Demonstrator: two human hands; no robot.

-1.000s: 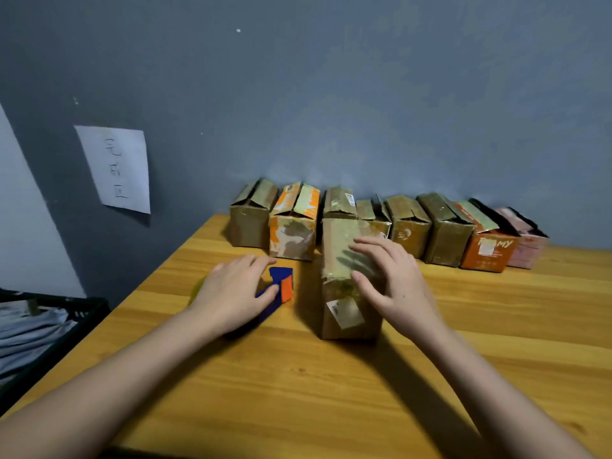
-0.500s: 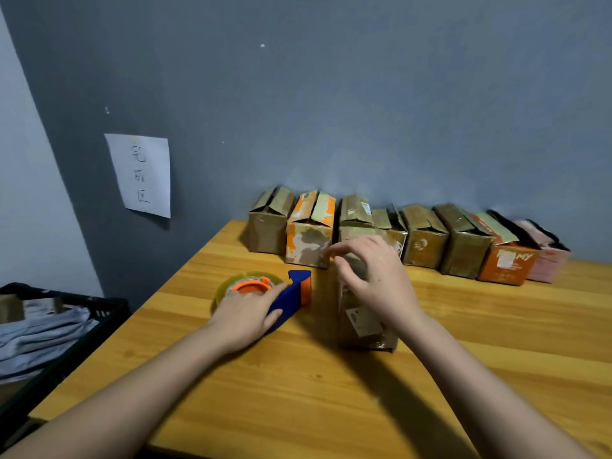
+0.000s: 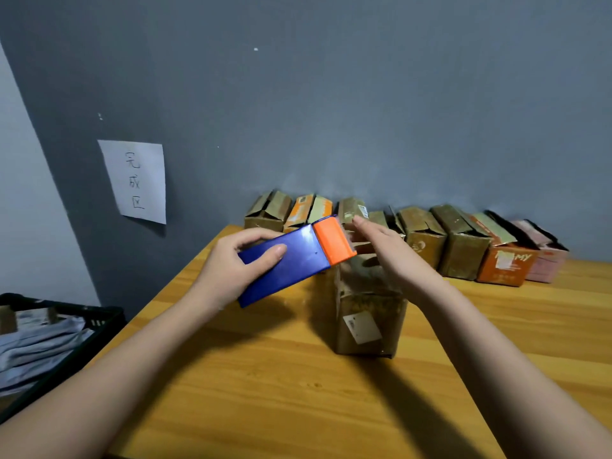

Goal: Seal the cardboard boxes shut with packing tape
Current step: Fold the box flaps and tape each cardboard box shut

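A small brown cardboard box [image 3: 367,313] with a white label stands upright in the middle of the wooden table [image 3: 298,392]. My left hand [image 3: 231,270] grips a blue tape dispenser [image 3: 291,263] with an orange head, lifted off the table and tilted toward the top of the box. My right hand [image 3: 394,256] reaches over the box top with fingers straight, its fingertips near the orange head. The tape roll is hidden behind the dispenser.
Several small cardboard boxes [image 3: 420,236] with loose flaps line the grey wall at the back of the table. A paper sign [image 3: 135,180] hangs on the wall at left. A black crate [image 3: 59,339] with cloth sits beside the table's left edge.
My left hand has picked the tape dispenser up from the table and raised it to the box top. My right hand has shifted from pressing the box to reaching toward the dispenser head.
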